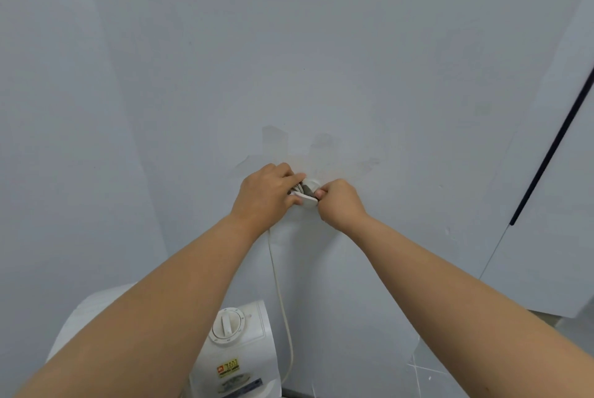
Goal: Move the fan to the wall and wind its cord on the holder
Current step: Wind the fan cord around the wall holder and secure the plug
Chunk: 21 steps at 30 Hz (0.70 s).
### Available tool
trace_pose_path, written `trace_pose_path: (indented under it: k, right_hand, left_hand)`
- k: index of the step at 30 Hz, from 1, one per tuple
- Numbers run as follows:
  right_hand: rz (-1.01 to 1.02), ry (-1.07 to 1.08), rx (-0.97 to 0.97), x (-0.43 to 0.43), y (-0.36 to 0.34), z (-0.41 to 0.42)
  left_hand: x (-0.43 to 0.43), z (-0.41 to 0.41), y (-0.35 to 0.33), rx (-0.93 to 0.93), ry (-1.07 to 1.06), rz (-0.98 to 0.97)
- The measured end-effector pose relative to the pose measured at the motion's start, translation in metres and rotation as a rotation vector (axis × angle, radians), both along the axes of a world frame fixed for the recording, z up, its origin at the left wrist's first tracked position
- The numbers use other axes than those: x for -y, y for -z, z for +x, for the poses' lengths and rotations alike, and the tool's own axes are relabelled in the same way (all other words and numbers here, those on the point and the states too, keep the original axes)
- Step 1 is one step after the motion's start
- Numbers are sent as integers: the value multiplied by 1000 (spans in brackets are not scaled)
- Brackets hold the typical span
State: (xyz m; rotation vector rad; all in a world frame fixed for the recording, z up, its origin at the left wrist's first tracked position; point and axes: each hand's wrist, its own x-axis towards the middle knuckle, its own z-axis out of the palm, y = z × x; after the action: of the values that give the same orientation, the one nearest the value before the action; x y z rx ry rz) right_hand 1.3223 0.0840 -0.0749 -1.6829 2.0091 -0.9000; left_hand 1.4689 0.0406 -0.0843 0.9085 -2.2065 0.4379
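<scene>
A white fan (239,349) with a round dial on its top stands against the pale wall, low in the head view, partly hidden by my left forearm. Its cream cord (280,294) runs up the wall to a small white holder (309,193) fixed there. Loops of cord lie on the holder between my hands. My left hand (268,193) presses on the wound cord from the left, fingers curled over it. My right hand (337,201) pinches the holder's right side, where the cord sits; the exact grip is hidden.
The wall (289,60) fills most of the view, with scuffed patches above the holder. A white door panel with a dark vertical strip (553,147) stands at the right. Grey tiled floor (427,375) shows at the bottom right.
</scene>
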Motion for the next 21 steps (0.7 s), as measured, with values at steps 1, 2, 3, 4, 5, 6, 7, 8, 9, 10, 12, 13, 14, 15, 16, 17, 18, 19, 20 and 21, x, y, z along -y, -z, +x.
trace_pose_path:
  k: [1,2,3,4,5,6,7,8,9,10,12,13,14,15,16,17,18,19,20,21]
  right_hand:
    - [15,-11,17,0,-1,-2]
    - [34,-27,31,0,-3,-3]
    - [56,-44,34,-1,-5,-5]
    - [66,-61,15,-3,-8,-7]
    - [59,-77,-40,-4,-11,-9]
    - [24,-86,-130,-5,-14,-10]
    - [-38,-80,-229,-6,-15,-11]
    - [-117,-71,-281,-7,-17,-11]
    - [-180,-72,-266,-7,-18,-10]
    - [-216,-83,-216,-7,-20,-9]
    - [-217,-95,-138,-5,-20,-6]
    - [-213,-94,-127,-4,-19,-5]
    - [-220,-89,-125,-2,-18,-4]
    - [-229,-78,-125,-2,-18,-3]
    - [-232,-70,-126,-2,-18,-2]
    - [-232,-66,-128,-1,-17,-1]
    - [-230,-63,-140,-1,-16,1]
    - [-229,-54,-170,0,-16,2]
    - [-226,-47,-202,0,-16,3]
    - [-222,-46,-228,-1,-15,4]
  left_hand:
    - [1,0,1,10,9,-19]
    - [1,0,2,21,18,-34]
    - [2,0,3,29,25,-48]
    - [2,-1,4,35,28,-62]
    - [2,-1,5,34,29,-75]
    - [2,-2,5,27,29,-84]
    - [3,-3,6,14,31,-91]
    - [3,-3,7,-1,32,-95]
    - [2,-4,9,-16,32,-101]
    - [2,-4,9,-24,27,-102]
    - [3,-5,10,-36,17,-101]
    - [4,-5,10,-44,16,-95]
    - [4,-5,9,-53,17,-84]
    - [4,-5,8,-60,16,-80]
    - [4,-5,8,-62,11,-76]
    - [4,-5,8,-60,3,-78]
    - [3,-4,9,-61,-5,-80]
    - [3,-4,9,-62,-6,-84]
    - [3,-3,9,-55,-5,-82]
    - [3,-1,9,-40,-2,-75]
